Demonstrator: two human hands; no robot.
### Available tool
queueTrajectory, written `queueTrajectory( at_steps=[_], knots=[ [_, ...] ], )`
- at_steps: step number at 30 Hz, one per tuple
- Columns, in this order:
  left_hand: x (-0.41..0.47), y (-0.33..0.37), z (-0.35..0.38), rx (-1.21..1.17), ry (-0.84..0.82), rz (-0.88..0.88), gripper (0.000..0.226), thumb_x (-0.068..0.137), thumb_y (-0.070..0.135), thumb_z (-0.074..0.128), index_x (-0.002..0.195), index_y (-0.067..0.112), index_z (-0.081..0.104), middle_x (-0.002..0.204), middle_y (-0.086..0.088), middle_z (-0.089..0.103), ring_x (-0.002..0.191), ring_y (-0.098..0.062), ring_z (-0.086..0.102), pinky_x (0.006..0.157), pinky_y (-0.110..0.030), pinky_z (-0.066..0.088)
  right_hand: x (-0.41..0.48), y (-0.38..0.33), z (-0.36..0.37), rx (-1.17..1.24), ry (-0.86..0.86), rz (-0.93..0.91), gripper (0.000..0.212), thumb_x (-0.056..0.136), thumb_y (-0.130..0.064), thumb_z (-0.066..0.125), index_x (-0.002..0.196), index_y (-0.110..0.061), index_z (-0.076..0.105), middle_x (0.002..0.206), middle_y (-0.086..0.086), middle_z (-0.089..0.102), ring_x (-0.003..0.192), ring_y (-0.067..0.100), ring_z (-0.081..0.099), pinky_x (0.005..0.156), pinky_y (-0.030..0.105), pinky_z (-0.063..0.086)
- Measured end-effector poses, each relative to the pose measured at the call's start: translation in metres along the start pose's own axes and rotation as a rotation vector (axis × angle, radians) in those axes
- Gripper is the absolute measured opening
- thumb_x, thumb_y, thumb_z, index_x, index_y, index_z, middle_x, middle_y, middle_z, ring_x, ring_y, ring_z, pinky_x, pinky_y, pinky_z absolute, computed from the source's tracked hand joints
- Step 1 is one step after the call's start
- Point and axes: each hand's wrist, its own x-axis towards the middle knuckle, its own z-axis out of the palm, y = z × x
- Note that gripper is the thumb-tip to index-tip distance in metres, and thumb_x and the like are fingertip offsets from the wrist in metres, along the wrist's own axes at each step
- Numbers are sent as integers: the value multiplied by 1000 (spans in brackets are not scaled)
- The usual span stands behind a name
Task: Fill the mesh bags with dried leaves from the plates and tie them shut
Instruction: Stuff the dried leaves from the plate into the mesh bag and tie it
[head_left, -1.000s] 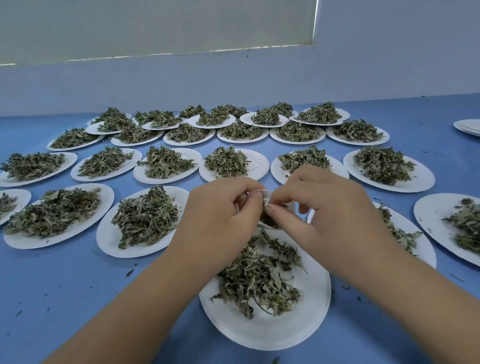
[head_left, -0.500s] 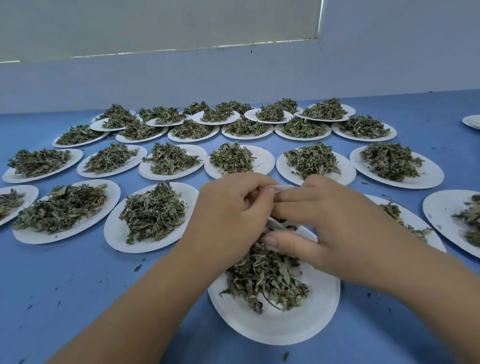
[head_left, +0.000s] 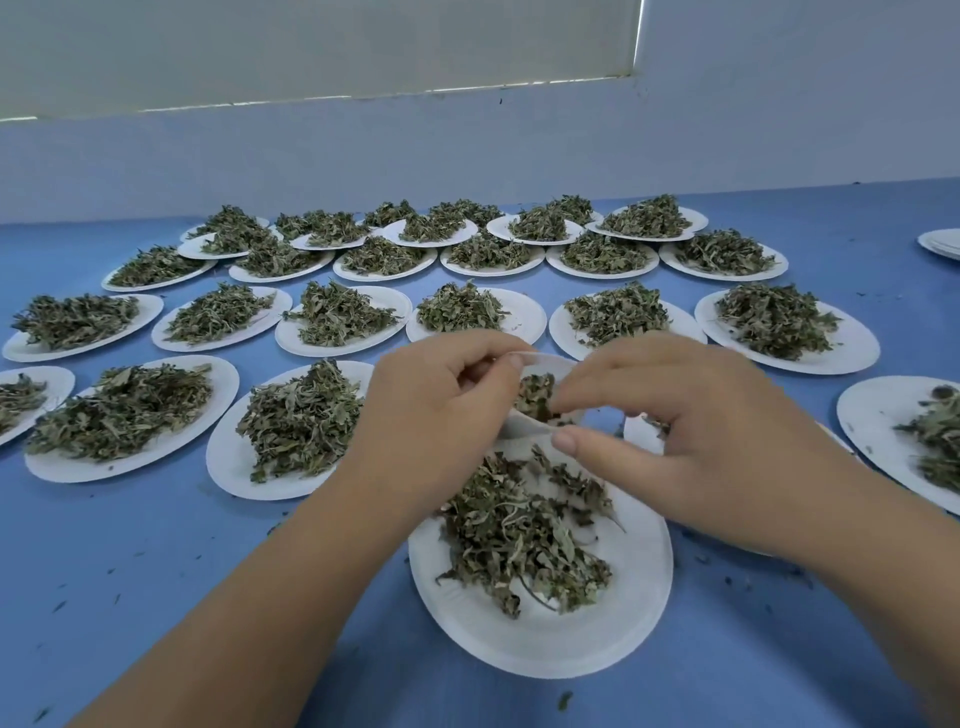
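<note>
Tabletop (head_left: 156, 571), bag (head_left: 522, 429) between left hand (head_left: 441, 410), right hand (head_left: 691, 431)

Work surface: a table (head_left: 130, 571) with a flat, matte blue top. It fills the lower part of the view and runs out of frame at the left, right and near sides. Its far edge meets a plain wall (head_left: 779, 130), pale blue-grey, with one or two small dark specks. Above the wall sits a pale greenish-white panel (head_left: 311, 47), possibly a drawn blind; cannot tell which. A thin bright line of light (head_left: 332, 97) shows along its lower edge, and a narrow bright slit (head_left: 638, 36) runs up its right edge. Lighting is soft and even; shadows on the table top are faint.
</note>
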Motion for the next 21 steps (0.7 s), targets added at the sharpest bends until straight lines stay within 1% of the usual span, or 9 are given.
queueTrajectory(
  at_steps=[3,5,6,8,10,13,17,19,21],
  knots=[
    [4,-3,-3,-7,53,-24,17,91,18,61,87,28,75,53,10,55,44,-1,41,43,-8,29,-2,2,-9,70,-25,-53,17,82,-51,57,81,-37,67,85,-17,59,75,8,55,64,24,45],
    [5,-4,-3,-12,60,-34,16,91,17,61,88,25,75,51,14,52,43,-1,41,43,-7,28,-3,2,-9,97,-136,-100,12,82,-48,62,85,-37,66,88,-17,58,80,6,56,66,21,44],
    [5,-4,-3,-12,59,-34,16,91,16,61,88,24,75,51,15,52,42,-1,41,43,-6,28,-4,2,-8,117,-223,-96,16,81,-49,65,93,-39,66,94,-18,58,87,4,56,71,20,44],
    [4,-4,-2,-10,58,-28,15,91,15,61,89,22,75,50,17,51,42,0,43,42,-5,27,-6,3,-2,129,-408,-85,37,78,-49,69,114,-47,60,111,-25,52,106,-3,51,84,22,44],
    [4,-4,-2,-9,56,-26,15,91,16,61,89,21,75,50,17,52,42,0,43,43,-5,27,-7,3,4,116,-532,-103,53,78,-46,71,127,-50,53,121,-31,44,116,-8,42,94,20,40],
    [4,-4,-3,-16,53,-22,16,90,17,62,87,23,75,53,10,53,43,-1,42,43,-6,29,-6,0,9,108,-576,-101,54,78,-45,72,128,-52,51,121,-33,41,112,-11,40,95,22,40],
    [4,-4,-3,5,38,-10,16,90,17,62,86,26,75,59,-1,58,44,-1,41,44,-7,29,-6,-3,9,73,-595,-76,44,82,-39,71,123,-50,58,109,-30,45,103,-13,41,88,18,40],
    [4,-4,-3,8,27,-6,16,90,18,62,85,27,75,58,-2,57,43,-2,39,43,-8,28,-7,-4,8,72,-582,-56,41,83,-36,71,120,-49,61,104,-29,45,96,-12,44,83,19,41],
    [3,-4,-3,4,22,-1,17,90,18,62,84,28,74,59,-4,57,43,-2,39,43,-8,28,-7,-4,9,79,-590,-46,45,81,-36,72,121,-51,57,107,-29,44,95,-7,48,81,22,44]
  ],
)
